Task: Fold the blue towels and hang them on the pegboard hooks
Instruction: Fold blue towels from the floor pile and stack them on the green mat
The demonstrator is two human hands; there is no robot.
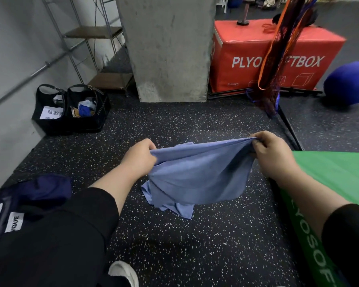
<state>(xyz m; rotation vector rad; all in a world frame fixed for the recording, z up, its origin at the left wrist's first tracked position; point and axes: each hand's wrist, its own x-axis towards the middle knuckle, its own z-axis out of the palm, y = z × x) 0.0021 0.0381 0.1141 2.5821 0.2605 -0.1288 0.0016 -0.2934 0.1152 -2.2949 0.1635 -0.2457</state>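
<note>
Nearest the lens, black sleeves on both forearms, a dark bag (pixel 19 206) at lower left and a white shoe (pixel 123 273) at the bottom edge. Just beyond, left hand (pixel 140 157) and right hand (pixel 272 154), each pinching one end of the top edge of a blue towel (pixel 197 175), fingers curled tight round the cloth. Held in the air over the speckled black floor (pixel 174 245), top edge drawn nearly straight between the two hands, body of the cloth sagging and bunched below, lower corners crumpled — hard to tell whether already doubled once or simply rumpled. To the right, touching nothing, a green mat (pixel 336 172); further back a grey pillar (pixel 170 48), a red box (pixel 257 65), a blue ball (pixel 348 83), two black baskets (pixel 71 108) by the wall with something blue inside, and a wire shelf (pixel 100 48). No pegboard or hooks anywhere in view. Probably early in the fold: still a matter of squaring the cloth. Best done by keeping both pinches right at the corners, pulling apart until the top edge goes taut, then a short shake to let the lower half drop flat — only then bringing hand to hand so corner meets corner. Worth checking the bottom corners hang level before closing the fold; otherwise a skewed, lumpy fold that sits badly on a hook.
</note>
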